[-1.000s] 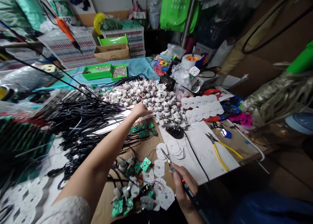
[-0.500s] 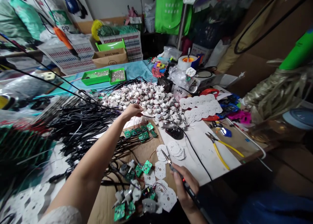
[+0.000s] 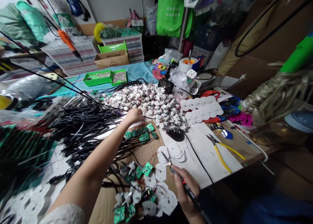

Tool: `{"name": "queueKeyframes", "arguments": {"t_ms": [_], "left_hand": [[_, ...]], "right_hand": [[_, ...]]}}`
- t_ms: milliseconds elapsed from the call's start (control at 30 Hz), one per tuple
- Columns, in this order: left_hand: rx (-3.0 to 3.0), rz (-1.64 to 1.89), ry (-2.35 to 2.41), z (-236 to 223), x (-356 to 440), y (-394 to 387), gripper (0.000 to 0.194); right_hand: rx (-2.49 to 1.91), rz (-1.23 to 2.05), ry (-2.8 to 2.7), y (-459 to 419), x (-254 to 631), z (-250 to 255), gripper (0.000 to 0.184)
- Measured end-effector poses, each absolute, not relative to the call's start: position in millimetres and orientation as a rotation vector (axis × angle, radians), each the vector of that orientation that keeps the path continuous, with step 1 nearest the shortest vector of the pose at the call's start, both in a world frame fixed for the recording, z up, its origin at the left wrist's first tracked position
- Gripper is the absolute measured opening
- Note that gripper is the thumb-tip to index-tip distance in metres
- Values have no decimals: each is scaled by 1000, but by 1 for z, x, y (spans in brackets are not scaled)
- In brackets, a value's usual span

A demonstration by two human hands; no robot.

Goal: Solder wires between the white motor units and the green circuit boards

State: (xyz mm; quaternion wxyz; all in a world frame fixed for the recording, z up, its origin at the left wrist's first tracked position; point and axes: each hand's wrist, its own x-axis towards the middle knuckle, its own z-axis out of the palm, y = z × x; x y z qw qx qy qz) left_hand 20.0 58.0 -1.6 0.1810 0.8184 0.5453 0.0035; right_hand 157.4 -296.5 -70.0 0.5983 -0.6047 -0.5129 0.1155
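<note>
My right hand [image 3: 187, 184] is wrapped round a black soldering iron [image 3: 181, 177] with a small red light on it. The iron's metal tip points up and left, over white round plates [image 3: 162, 153]. Stretched out across the table, my left hand [image 3: 134, 115] has its fingers closed at the near edge of a heap of small white motors [image 3: 146, 98]. What those fingers hold, if anything, is hidden. Just in front of that hand lie several green circuit boards [image 3: 144, 137] with thin wires. More boards and white gear motors [image 3: 127, 197] rest on cardboard closer to me.
Black cables [image 3: 85, 126] are piled on the left. A soldering iron stand [image 3: 175, 134] with a coil sits mid-table, and yellow-handled pliers [image 3: 221, 153] lie to the right. Green trays [image 3: 97, 78] with small parts stand at the back. An orange tool [image 3: 66, 39] hangs at the upper left.
The view has shifted slightly, so everything appears a little lower and to the right. Both hands stay in nearly the same places, and the right one still holds the soldering iron.
</note>
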Motion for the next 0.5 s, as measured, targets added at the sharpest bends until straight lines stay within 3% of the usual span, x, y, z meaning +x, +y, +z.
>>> {"name": "queueKeyframes", "arguments": {"t_ms": [333, 500], "left_hand": [[2374, 40, 1692, -8, 40, 63, 50], [2145, 228, 1671, -12, 49, 69, 30]], "right_hand": [[-1433, 252, -1130, -296, 153, -68, 26], [-1441, 291, -1181, -297, 157, -66, 26]]}}
